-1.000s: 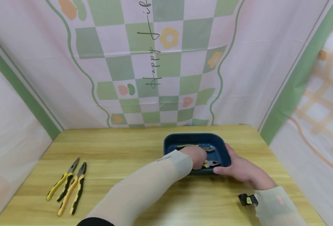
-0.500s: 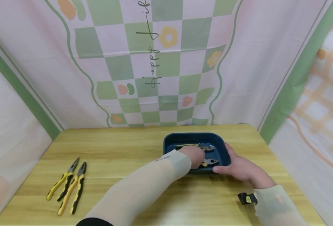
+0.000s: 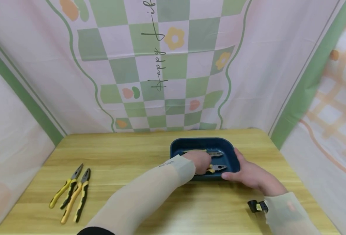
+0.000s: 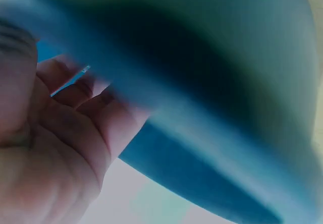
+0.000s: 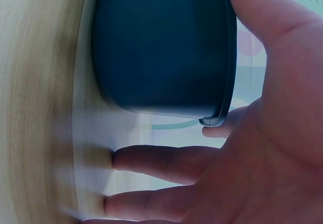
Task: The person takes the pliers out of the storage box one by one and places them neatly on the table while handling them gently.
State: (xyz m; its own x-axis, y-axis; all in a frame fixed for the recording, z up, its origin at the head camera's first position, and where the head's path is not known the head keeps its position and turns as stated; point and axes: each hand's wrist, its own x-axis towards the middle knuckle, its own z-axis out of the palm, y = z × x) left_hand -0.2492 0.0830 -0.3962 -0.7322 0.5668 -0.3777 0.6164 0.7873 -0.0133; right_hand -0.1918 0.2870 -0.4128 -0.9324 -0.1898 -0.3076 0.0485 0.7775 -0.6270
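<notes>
A dark blue box (image 3: pixel 176 143) stands on the wooden table with pliers lying inside it. My left hand (image 3: pixel 199 161) reaches into the box and holds the near pliers (image 3: pixel 220 167) by the yellow-and-black handles; the metal head shows past the knuckles. Behind that hand lies another pair of pliers (image 3: pixel 215 154), partly hidden. In the left wrist view the rim hides the left fingertips. At the box's right end rests my right hand (image 3: pixel 250 174), thumb on the near corner. In the right wrist view its other fingers (image 5: pixel 161 162) are straight and spread, mostly off the box.
Two pliers with yellow-and-black handles, one long-nosed (image 3: pixel 70 186) and one beside it (image 3: pixel 80 192), lie at the table's left. A small black device (image 3: pixel 258 206) sits at my right wrist. A patterned curtain (image 3: pixel 149 81) rises behind the wooden table (image 3: pixel 126 147).
My left hand has shifted slightly left inside the box, and the near pliers have slid a little left with it. The right hand and the box have barely moved.
</notes>
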